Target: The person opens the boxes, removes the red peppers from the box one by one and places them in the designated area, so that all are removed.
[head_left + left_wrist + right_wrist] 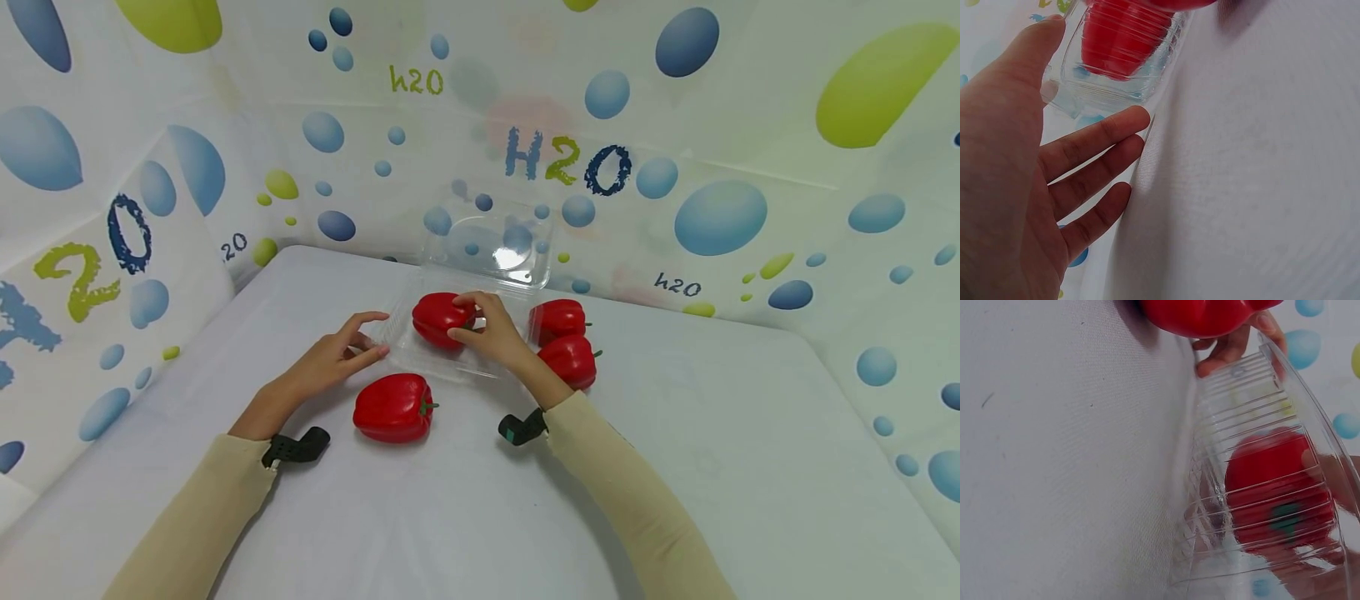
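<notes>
My right hand (497,332) holds a red bell pepper (435,320) by its stem end, thumb on the near side and fingers over the far side. That pepper is inside a clear plastic clamshell container (450,364), seen through the ribbed wall in the right wrist view. At the container's left end is my left hand (330,358), its thumb and fingers spread along the edge. In the left wrist view its other fingers (1094,140) are extended and hold nothing. Another red bell pepper (393,408) lies on the table in front of the container.
Two more red bell peppers (558,320) (572,361) lie against the container's right side. The container's hinged lid (487,242) stands raised at the back, near the patterned wall covering (480,108). A white cloth covers the table (735,433).
</notes>
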A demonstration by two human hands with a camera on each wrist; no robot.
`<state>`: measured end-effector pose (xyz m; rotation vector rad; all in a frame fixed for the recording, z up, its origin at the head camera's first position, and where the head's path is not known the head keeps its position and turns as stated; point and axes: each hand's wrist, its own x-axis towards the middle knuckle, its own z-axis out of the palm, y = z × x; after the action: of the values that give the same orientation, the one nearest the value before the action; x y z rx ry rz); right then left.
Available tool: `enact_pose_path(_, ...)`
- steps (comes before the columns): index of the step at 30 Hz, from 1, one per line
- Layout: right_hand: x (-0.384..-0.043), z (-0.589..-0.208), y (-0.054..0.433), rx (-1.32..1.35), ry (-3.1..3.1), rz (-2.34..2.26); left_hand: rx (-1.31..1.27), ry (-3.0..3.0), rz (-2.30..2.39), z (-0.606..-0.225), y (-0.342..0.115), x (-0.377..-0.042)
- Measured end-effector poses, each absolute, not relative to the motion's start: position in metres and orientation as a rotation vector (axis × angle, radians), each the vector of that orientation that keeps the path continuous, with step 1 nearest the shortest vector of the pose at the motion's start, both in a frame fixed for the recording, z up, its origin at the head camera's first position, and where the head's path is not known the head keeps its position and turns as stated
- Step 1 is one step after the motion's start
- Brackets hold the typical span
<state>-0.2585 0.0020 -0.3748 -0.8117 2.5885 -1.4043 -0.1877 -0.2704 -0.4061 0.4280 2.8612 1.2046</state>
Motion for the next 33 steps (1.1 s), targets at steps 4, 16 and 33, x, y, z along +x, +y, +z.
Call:
enact_pose_path(4, -0.258, -0.375, 0.003, -0.807, 2.591, -1.416, 0.428, 2.861, 1.204, -0.407, -0.270, -0.188)
enact_pose_path(16, -0.254, -0.374, 0.011, -0.830, 2.560, -1.511, 0.424, 2.857, 1.211, -0.407, -0.271, -0.189)
enact_pose_path(33, -0.246, -0.372, 0.014, -0.840, 2.551, -1.512, 0.446, 2.853, 1.226, -0.406, -0.270, -0.188)
